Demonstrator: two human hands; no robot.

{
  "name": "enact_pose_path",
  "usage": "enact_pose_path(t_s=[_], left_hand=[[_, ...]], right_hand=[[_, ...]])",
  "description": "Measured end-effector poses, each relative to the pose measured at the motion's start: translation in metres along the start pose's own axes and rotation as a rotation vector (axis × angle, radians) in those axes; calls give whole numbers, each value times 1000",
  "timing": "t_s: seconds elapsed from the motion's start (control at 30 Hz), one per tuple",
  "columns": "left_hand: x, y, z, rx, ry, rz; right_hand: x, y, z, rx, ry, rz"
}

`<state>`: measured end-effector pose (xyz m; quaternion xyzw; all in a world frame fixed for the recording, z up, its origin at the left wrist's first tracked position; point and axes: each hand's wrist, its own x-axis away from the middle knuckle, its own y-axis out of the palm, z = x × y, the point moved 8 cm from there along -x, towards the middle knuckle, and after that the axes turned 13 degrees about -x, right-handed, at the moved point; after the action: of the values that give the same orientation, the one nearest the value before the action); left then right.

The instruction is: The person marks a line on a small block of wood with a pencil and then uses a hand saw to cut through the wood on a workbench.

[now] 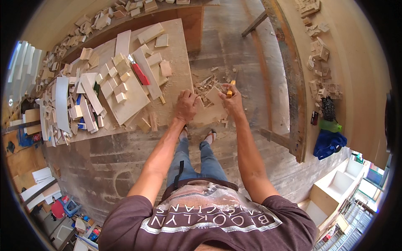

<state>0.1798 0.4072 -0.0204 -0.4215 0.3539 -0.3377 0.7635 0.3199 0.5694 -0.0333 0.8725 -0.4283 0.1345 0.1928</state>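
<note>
Far off my left hand's side I see a heap of pale wood offcuts (90,94) and a red-handled tool (140,74) on the workbench (178,46). My left hand (185,106) presses flat, fingers curled, on a plywood piece (211,109) — the right hand (232,100) is closed round a yellow-handled tool (229,91) at the piece's far edge. Wood chips (205,83) lie just beyond both hands.

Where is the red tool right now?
In the head view, the red tool lies on the workbench, left of both hands, among pale wood offcuts beside a long strip.
</note>
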Motion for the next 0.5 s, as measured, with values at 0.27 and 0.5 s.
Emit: enact_pose_path(t_s=[0.27, 0.5], left_hand=[[-4, 16, -15, 233, -64, -187], [8, -10, 26, 421, -149, -759]], right_hand=[[-4, 12, -22, -131, -8, -131], [19, 18, -42, -241, -45, -92]])
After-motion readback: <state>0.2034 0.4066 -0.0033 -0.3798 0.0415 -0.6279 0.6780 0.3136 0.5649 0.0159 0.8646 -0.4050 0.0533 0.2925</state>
